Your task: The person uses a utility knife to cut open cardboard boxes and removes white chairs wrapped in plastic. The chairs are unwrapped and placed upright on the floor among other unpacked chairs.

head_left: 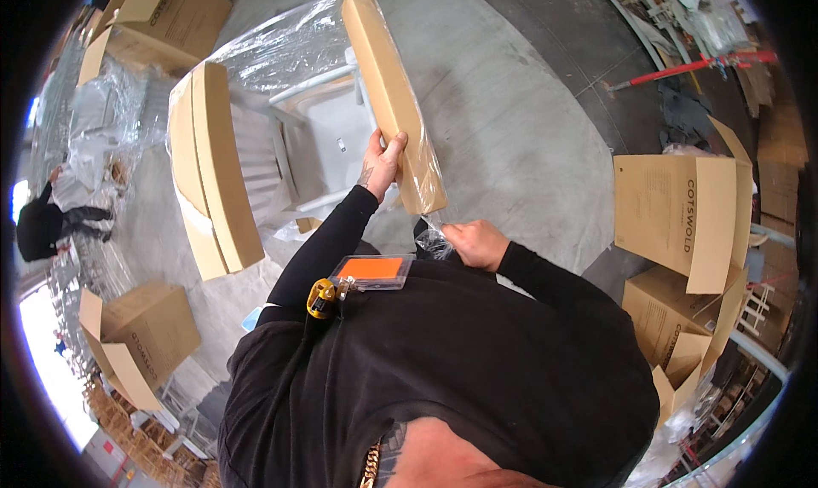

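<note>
Cardboard is what I meet first at the left of the frame: an open carton [141, 339] low down on the concrete floor [511, 130], another carton [166, 15] at the upper left, and a person in dark clothes [47, 224] crouched at the far left edge, apart from my work. Moving toward centre, the white chair [319, 143] sits bundled in clear plastic wrap [285, 45], with a flat cardboard pad [221, 164] on its left side and a second cardboard pad [392, 96] on its right, I judge as protection for its edges. My left hand [382, 162] is closed on the lower edge of that right pad, I think to steady the bundle. Just right of it, my right hand [479, 242] is clenched on a bunched tail of wrap [434, 242], held taut near my chest. Further right stand more open boxes [682, 219].
</note>
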